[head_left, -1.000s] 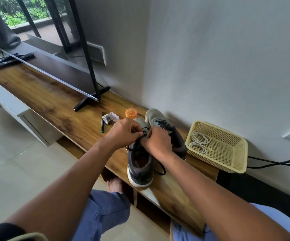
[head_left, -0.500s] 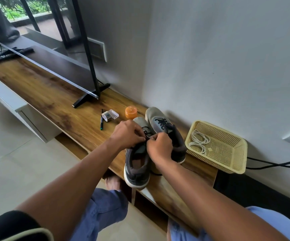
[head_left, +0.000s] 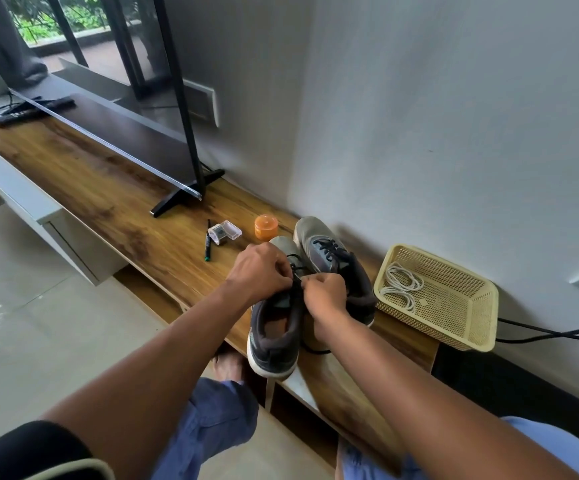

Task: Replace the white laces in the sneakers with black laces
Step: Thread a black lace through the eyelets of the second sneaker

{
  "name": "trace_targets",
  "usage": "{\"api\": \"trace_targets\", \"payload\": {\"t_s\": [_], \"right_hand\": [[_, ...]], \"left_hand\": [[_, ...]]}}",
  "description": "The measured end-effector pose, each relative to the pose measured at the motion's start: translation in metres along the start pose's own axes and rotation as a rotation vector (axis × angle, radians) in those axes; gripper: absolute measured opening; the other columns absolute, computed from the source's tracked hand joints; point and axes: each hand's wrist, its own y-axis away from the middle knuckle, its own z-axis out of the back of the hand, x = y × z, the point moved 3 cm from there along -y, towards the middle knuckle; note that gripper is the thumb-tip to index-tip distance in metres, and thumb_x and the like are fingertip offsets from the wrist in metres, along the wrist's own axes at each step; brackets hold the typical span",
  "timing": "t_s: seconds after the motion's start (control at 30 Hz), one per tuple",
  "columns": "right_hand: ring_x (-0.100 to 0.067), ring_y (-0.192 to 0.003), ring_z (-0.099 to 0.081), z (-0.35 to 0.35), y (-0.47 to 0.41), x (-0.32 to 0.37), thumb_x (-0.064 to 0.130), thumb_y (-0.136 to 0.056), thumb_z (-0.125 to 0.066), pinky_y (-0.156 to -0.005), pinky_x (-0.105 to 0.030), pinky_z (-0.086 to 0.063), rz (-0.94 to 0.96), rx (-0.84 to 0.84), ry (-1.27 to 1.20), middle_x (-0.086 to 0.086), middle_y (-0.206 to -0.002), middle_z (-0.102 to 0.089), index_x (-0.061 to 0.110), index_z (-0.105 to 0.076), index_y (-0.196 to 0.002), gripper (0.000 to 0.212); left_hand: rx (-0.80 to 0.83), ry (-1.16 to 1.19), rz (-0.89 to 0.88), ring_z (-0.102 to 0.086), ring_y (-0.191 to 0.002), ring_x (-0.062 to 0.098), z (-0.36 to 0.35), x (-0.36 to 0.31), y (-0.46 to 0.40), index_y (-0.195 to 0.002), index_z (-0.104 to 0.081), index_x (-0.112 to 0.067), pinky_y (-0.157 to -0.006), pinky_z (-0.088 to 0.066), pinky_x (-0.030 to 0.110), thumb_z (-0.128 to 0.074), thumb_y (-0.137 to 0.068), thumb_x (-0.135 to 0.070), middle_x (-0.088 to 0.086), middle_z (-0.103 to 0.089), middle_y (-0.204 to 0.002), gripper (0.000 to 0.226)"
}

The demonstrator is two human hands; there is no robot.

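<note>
Left hand (head_left: 258, 271): your fingers are pinching the black lace (head_left: 296, 289) above the near sneaker (head_left: 274, 327).
Right hand (head_left: 326, 294): your fingers are pinching the same lace, just beside the left.
Sneakers: both are sitting on the tabletop (head_left: 125, 209).

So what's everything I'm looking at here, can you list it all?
sneakers: two, grey, side by side on the wooden shelf by the wall
black lace: one, black, on the nearer sneaker, pinched by both hands
white laces: coiled bundle, white, in the basket
basket: one, pale yellow, right of the sneakers
orange cap: one, orange, behind the sneakers
pen: one, dark, on the shelf
clear box: one, transparent, beside the pen
TV: one, black, on the shelf at left
left hand: pinches the lace
right hand: pinches the lace
</note>
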Motion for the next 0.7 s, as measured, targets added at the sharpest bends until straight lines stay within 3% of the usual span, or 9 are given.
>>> {"api": "trace_targets", "payload": {"t_s": [0.13, 0.3, 0.4, 0.5, 0.57, 0.7], "right_hand": [[-0.022, -0.089, -0.069, 0.002, 0.005, 0.004, 0.013, -0.091, -0.065, -0.089, -0.046, -0.059, 0.112, 0.019, 0.046, -0.001, -0.084, -0.074, 0.021, -0.075, -0.074, 0.021], [-0.018, -0.092, -0.068, 0.007, 0.007, 0.011, 0.020, -0.093, -0.068, -0.084, -0.032, -0.052, 0.277, 0.024, 0.214, 0.004, -0.090, -0.075, 0.020, -0.080, -0.092, 0.011], [-0.015, -0.088, -0.069, 0.006, 0.009, 0.013, 0.024, -0.090, -0.070, -0.081, -0.032, -0.055, 0.315, 0.031, 0.206, 0.007, -0.086, -0.075, 0.020, -0.079, -0.090, 0.010], [-0.020, -0.082, -0.068, 0.004, 0.008, 0.014, 0.029, -0.095, -0.065, -0.075, -0.035, -0.053, 0.283, 0.041, 0.129, 0.002, -0.077, -0.072, 0.015, -0.075, -0.081, 0.022], [-0.025, -0.081, -0.066, 0.004, 0.004, 0.014, 0.028, -0.099, -0.060, -0.072, -0.036, -0.050, 0.246, 0.040, 0.111, -0.003, -0.077, -0.071, 0.011, -0.072, -0.079, 0.029], [-0.016, -0.091, -0.065, 0.006, -0.002, 0.012, 0.014, -0.094, -0.063, -0.081, -0.027, -0.047, 0.211, 0.028, 0.161, 0.002, -0.094, -0.073, 0.024, -0.074, -0.085, 0.017]], "left_hand": [[-0.036, -0.024, 0.003, -0.061, -0.072, 0.001, -0.001, -0.001, -0.001, -0.078, -0.078, -0.027, -0.056, -0.038, 0.011, -0.081, -0.083, -0.023, -0.016, -0.065, -0.075, 0.007], [-0.042, 0.021, 0.036, -0.064, -0.075, 0.005, -0.006, 0.003, -0.002, -0.074, -0.075, -0.025, -0.059, -0.045, 0.015, -0.079, -0.083, -0.019, -0.012, -0.068, -0.077, 0.012], [-0.050, 0.057, 0.070, -0.065, -0.080, 0.009, -0.007, 0.004, -0.002, -0.077, -0.076, -0.022, -0.066, -0.051, 0.022, -0.078, -0.083, -0.013, -0.012, -0.066, -0.077, 0.011], [-0.078, 0.098, 0.074, -0.067, -0.081, 0.012, -0.006, 0.005, -0.002, -0.092, -0.072, -0.021, -0.068, -0.053, 0.025, -0.073, -0.083, -0.006, -0.008, -0.067, -0.078, 0.018], [-0.096, 0.164, 0.079, -0.069, -0.079, 0.013, -0.007, 0.007, -0.001, -0.113, -0.058, -0.024, -0.068, -0.056, 0.028, -0.073, -0.082, -0.003, -0.003, -0.071, -0.080, 0.040], [-0.101, 0.193, 0.015, -0.068, -0.074, 0.007, -0.010, 0.001, 0.002, -0.117, -0.046, -0.027, -0.062, -0.043, 0.017, -0.075, -0.080, -0.001, -0.003, -0.071, -0.078, 0.054]]}}
